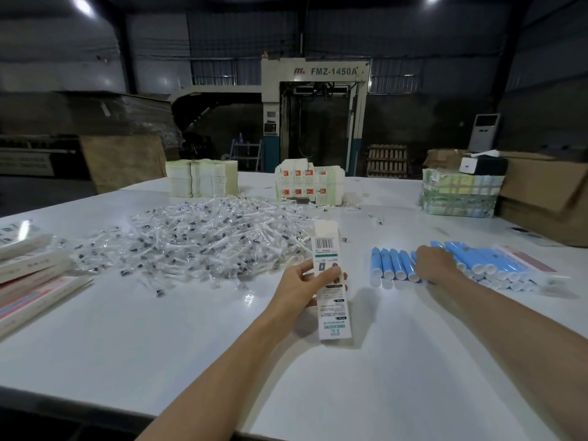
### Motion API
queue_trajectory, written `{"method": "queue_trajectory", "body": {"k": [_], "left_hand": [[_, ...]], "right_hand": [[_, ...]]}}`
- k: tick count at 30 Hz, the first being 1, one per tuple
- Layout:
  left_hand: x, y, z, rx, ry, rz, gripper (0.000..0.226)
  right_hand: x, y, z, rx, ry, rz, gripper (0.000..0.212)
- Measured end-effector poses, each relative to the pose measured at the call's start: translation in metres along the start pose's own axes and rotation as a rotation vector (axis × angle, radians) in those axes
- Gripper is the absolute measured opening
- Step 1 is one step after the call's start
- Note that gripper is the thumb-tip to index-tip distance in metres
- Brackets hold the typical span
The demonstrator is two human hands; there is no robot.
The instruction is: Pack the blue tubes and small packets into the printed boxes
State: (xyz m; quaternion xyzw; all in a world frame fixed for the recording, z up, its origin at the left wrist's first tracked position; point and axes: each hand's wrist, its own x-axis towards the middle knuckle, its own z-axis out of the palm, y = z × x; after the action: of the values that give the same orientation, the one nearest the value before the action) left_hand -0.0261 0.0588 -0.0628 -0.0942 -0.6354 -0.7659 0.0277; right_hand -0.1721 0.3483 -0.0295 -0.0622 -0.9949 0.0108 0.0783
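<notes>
Fingers (332, 274) of the left hand (302, 289) curl round the middle of a printed box (333, 308), the thumb on its near-left edge, pinching it between them. The long white box is lifted off the desk (350, 386) and tilts slightly, its barcoded end away from the person with the top flap standing open. To its right, the right hand (436, 265) lies palm down on the blue tubes (393, 264); its fingers bend down among them and are hidden, so I cannot tell whether they grip one. The tubes lie side by side in a short row of five left of the hand and a larger heap (491, 264) right of it, white caps toward the person. A wide pile of small clear packets (203, 240) spreads left of the box. Stacks of flat cartons (202, 178) stand along the far edge, and a machine marked FMZ-1450A (331, 71) rises behind.
</notes>
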Motion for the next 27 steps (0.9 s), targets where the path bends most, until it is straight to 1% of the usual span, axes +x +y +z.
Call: {"method": "queue_trajectory", "body": {"k": [2, 3, 5, 7, 8, 9, 11, 12, 14, 15, 17, 21, 23, 25, 27], "left_hand": [[0.001, 0.001, 0.000, -0.045, 0.027, -0.014, 0.026], [0.002, 0.001, 0.000, -0.066, 0.039, -0.024, 0.028], [0.004, 0.004, -0.002, -0.067, 0.056, -0.025, 0.027], [0.003, 0.007, -0.002, -0.017, 0.065, 0.012, 0.026], [0.002, 0.008, -0.001, 0.002, 0.062, 0.033, 0.029], [0.000, 0.009, 0.000, 0.017, 0.056, 0.050, 0.034], [-0.002, 0.009, 0.001, 0.047, 0.040, 0.074, 0.043], [-0.003, 0.009, 0.001, 0.062, 0.029, 0.080, 0.044], [-0.005, 0.010, 0.002, 0.081, 0.015, 0.083, 0.037], [-0.006, 0.010, 0.002, 0.090, 0.012, 0.086, 0.033], [-0.006, 0.011, 0.004, 0.105, 0.013, 0.093, 0.029], [-0.006, 0.011, 0.003, 0.102, 0.026, 0.096, 0.029], [-0.006, 0.010, 0.003, 0.107, 0.033, 0.094, 0.028], [-0.006, 0.009, 0.003, 0.107, 0.043, 0.092, 0.021], [-0.007, 0.011, 0.003, 0.115, 0.061, 0.090, 0.016]], "right_hand": [[0.001, 0.005, -0.007, 0.190, 0.004, 0.048, 0.007], [0.000, 0.008, -0.012, 0.342, -0.005, 0.083, 0.009], [-0.008, 0.010, -0.027, 0.773, -0.056, 0.133, 0.020], [-0.024, 0.004, -0.043, 1.318, -0.147, 0.123, 0.027], [-0.035, -0.002, -0.052, 1.547, -0.178, 0.091, 0.024], [-0.044, -0.009, -0.062, 1.702, -0.198, 0.038, 0.022], [-0.062, -0.026, -0.080, 1.886, -0.189, -0.106, 0.021], [-0.071, -0.037, -0.089, 1.940, -0.163, -0.181, 0.019], [-0.084, -0.060, -0.105, 1.937, -0.077, -0.309, 0.011], [-0.089, -0.072, -0.111, 1.903, -0.033, -0.343, 0.014], [-0.096, -0.092, -0.116, 1.812, 0.017, -0.386, 0.037], [-0.096, -0.111, -0.108, 1.464, 0.100, -0.500, 0.085], [-0.096, -0.115, -0.105, 1.406, 0.082, -0.512, 0.097], [-0.094, -0.115, -0.103, 1.327, 0.099, -0.501, 0.097], [-0.093, -0.112, -0.103, 1.241, 0.112, -0.482, 0.086]]}}
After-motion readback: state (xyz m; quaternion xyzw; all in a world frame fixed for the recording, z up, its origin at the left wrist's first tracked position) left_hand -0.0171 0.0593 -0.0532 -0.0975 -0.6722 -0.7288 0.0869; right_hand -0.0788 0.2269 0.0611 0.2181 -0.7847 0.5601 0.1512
